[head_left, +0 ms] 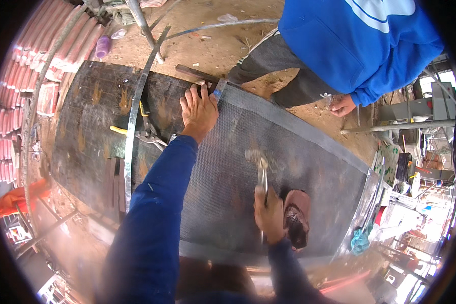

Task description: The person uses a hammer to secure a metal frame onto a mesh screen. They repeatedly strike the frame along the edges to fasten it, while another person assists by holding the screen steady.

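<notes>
The left hand (pixel 199 108) lies flat with its fingers spread on the far corner of a grey wire mesh sheet (pixel 268 167). It holds nothing; it just presses down. The mesh lies on a dark board (pixel 93 131) on the ground. The right hand (pixel 269 213) has its fingers curled tight around a hammer (pixel 261 169), and the blurry hammer head is up above the mesh. A brown shoe (pixel 296 218) stands on the mesh just beside that hand. Another person in a blue top (pixel 359 40) stands near the far edge.
</notes>
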Motion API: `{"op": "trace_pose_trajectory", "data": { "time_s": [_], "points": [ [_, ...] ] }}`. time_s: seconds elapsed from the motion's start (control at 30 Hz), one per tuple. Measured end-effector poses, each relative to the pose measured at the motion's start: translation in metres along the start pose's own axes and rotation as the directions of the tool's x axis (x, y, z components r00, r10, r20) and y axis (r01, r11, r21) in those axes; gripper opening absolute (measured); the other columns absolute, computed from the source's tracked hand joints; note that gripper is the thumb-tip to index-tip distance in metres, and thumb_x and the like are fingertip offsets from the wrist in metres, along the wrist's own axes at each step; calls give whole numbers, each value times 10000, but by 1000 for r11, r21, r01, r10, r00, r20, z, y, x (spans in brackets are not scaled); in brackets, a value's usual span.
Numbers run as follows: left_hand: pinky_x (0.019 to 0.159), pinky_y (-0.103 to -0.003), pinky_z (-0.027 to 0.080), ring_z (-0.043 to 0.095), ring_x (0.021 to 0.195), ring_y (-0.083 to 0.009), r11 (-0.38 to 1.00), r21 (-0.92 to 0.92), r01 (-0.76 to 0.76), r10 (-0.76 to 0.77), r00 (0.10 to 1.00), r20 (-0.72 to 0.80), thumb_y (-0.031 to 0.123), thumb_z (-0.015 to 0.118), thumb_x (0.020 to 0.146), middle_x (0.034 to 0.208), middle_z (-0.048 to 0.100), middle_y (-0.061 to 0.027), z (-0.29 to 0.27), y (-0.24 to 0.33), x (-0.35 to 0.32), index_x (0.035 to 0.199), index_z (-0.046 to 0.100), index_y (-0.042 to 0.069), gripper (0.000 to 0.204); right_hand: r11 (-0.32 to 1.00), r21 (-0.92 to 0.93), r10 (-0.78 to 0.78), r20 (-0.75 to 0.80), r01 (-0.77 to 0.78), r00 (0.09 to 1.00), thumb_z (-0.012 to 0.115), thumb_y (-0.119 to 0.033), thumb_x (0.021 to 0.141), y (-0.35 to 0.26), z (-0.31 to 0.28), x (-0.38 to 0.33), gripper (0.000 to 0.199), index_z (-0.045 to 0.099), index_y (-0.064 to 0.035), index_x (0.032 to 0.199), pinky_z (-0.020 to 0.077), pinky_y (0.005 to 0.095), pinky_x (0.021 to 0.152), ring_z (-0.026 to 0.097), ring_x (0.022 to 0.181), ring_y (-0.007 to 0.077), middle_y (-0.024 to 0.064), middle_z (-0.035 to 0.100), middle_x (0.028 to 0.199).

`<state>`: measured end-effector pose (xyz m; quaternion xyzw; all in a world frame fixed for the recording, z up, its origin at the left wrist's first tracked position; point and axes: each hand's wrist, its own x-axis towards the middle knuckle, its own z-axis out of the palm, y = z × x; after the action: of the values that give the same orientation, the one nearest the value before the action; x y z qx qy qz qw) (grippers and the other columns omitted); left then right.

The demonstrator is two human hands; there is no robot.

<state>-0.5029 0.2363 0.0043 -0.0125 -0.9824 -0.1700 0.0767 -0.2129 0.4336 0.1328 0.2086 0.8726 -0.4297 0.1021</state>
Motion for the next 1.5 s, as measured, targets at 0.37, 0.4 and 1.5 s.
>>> {"op": "trace_pose_trajectory", "data": {
  "time_s": [0.37, 0.4, 1.5],
  "points": [
    [1352, -664, 197, 286, 1651, -447, 999, -23, 47, -45, 994, 97, 381, 424, 1158, 1740, 344, -253, -4, -3, 4, 1707, 368, -7, 675, 957, -114, -274, -68, 266, 959, 481, -438, 1213, -123, 60, 218, 513, 599, 31, 1043, 575, 613, 822, 739, 818, 539, 284, 708, 793],
    [1352, -665, 198, 284, 1653, -448, 998, -23, 53, -50, 994, 96, 382, 423, 1158, 1741, 343, -253, -3, -6, 4, 1711, 362, -6, 677, 963, -85, -260, -51, 256, 964, 478, -446, 1212, -134, 60, 214, 526, 607, 37, 1047, 574, 625, 843, 739, 835, 554, 303, 715, 814],
    [1311, -678, 250, 342, 1609, -464, 992, -111, 57, -54, 998, 32, 339, 466, 1152, 1699, 401, -254, -4, -9, 7, 1652, 434, -37, 626, 982, -73, -169, 67, 174, 983, 514, -475, 1193, -148, 49, 197, 570, 644, 73, 1106, 585, 639, 871, 741, 886, 586, 300, 746, 837]
  ]
}}
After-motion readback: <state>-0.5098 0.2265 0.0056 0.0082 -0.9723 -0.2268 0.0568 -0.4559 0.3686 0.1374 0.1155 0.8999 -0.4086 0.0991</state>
